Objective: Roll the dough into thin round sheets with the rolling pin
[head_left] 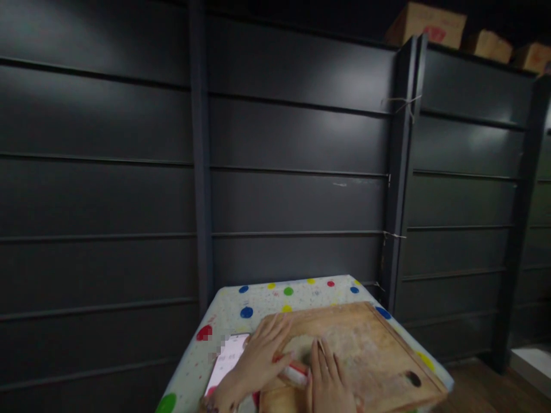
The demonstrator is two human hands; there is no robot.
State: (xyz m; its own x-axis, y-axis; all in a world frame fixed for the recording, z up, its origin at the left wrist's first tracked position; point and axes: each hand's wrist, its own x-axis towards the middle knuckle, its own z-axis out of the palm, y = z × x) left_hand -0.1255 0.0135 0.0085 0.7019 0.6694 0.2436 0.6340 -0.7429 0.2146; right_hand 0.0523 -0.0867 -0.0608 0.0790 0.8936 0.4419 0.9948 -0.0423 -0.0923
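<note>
Both hands, left hand (pixel 260 358) and right hand (pixel 326 378), fingers flat and gripping nothing, press a rolling pin (pixel 295 373) on the cutting board (pixel 379 355), its long axis running 10-to-4 o'clock under the palms.

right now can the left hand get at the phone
Probably yes: the left hand lies on the board's left edge, right beside the phone, with nothing between them. The right hand is further off.

We see a wooden board (pixel 370 355), pale and matt, its grain dusted with a floury film. The desk (pixel 267 301) wears a smooth, slightly glossy cover printed with coloured dots. Beside the board lies a phone (pixel 228 361) with a glassy lit screen. The wall panels (pixel 297 172) look like dark painted metal with a dull sheen; cardboard boxes (pixel 426 24) sit above.
</note>
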